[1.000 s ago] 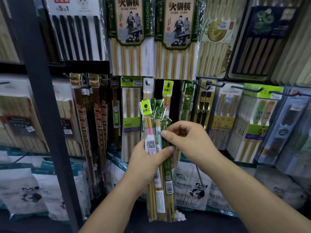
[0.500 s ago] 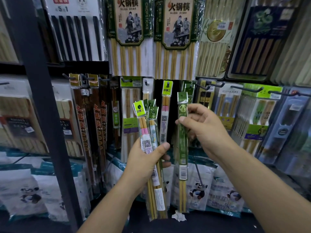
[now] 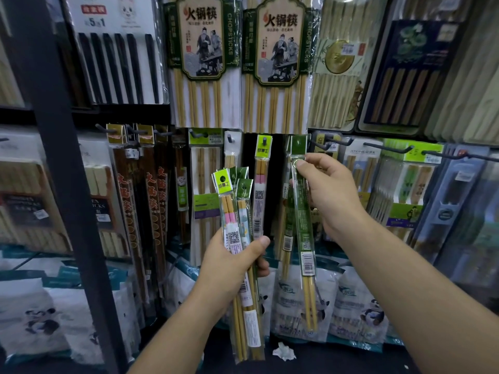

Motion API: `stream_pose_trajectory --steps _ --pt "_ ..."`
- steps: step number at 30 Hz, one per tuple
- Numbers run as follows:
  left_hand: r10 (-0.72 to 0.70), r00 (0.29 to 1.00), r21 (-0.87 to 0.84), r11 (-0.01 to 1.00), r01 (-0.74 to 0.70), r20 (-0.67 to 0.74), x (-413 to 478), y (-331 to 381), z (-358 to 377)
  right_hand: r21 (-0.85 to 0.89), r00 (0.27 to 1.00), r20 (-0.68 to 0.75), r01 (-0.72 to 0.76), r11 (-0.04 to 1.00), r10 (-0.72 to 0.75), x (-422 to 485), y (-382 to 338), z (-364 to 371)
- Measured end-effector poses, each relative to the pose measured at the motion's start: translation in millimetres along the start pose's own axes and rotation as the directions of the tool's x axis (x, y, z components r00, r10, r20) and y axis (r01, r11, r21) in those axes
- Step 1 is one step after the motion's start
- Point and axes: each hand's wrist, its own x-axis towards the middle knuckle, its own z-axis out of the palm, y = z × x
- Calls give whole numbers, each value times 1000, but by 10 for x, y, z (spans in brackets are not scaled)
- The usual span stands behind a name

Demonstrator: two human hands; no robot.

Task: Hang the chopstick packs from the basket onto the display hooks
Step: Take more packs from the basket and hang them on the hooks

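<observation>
My left hand (image 3: 232, 261) grips a bundle of several slim chopstick packs (image 3: 237, 211) upright at centre, their green and yellow headers fanned above my fingers. My right hand (image 3: 328, 195) pinches the top of a single green chopstick pack (image 3: 303, 238), holding it upright against the display. Its green header (image 3: 298, 144) sits level with the row of hooks, right in front of another green pack hanging there. I cannot tell whether it is on a hook. A pink-banded pack (image 3: 261, 184) hangs from a hook (image 3: 264, 140) just to its left. No basket is in view.
Black display hooks (image 3: 386, 148) carry more chopstick packs to the right and left. Large hot-pot chopstick packs (image 3: 275, 63) hang above. A dark steel upright (image 3: 62, 184) stands at the left. Panda-printed bags (image 3: 356, 306) line the bottom shelf, with a crumpled white scrap (image 3: 283, 350) in front.
My right hand drew one green pack out of the bundle and carried it up and right to the hook row. The left hand's bundle stayed roughly in place.
</observation>
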Motion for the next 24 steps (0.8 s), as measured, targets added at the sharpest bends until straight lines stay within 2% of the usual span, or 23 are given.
stream_pose_trajectory --steps 5,13,17,24 --pt "9 1000 13 1000 -9 3 2 -11 -6 0 1000 -20 19 1000 -19 10 -22 27" --pt "14 1000 25 1000 -14 8 18 -30 4 -19 990 -127 51 999 -53 93 -12 62" --pt "24 1000 19 1000 -24 9 22 -31 -3 25 994 -103 44 999 -41 62 -30 74" --pt "21 1000 21 1000 -21 12 7 -9 13 13 988 -118 105 994 -103 109 21 93"
